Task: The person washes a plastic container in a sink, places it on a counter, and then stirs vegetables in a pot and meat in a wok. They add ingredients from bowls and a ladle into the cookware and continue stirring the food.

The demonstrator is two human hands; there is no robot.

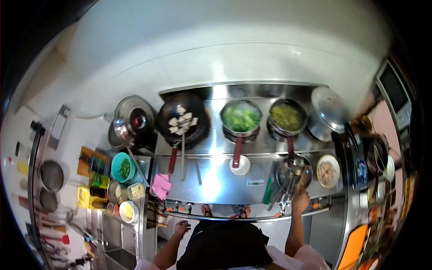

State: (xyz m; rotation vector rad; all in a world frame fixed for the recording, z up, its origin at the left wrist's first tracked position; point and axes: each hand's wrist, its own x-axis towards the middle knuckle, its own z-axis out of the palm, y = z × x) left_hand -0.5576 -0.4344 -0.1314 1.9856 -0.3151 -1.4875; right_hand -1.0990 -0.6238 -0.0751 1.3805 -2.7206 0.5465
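Observation:
My right hand (300,201) is at the front right of the steel counter, fingers closed at the handle end of a utensil (300,182) whose kind I cannot make out. That utensil lies among several ladles and spoons in a metal bowl (282,170). My left hand (182,228) hangs in front of the counter, loosely curled with fingers apart, holding nothing. Beyond them, a black wok (198,105) holds pale pieces and a metal turner (182,155). A pan of bright green vegetables (241,118) steams in the middle, beside a pot of darker greens (288,116).
A plate of pale meat (328,171) stands right of the utensils. A green-handled knife (267,192), a kitchen scale (255,182), a white bowl (240,165) and a pink cloth (161,186) lie along the counter. A large lidded pot (328,112) is at the back right; a sink (118,238) is left.

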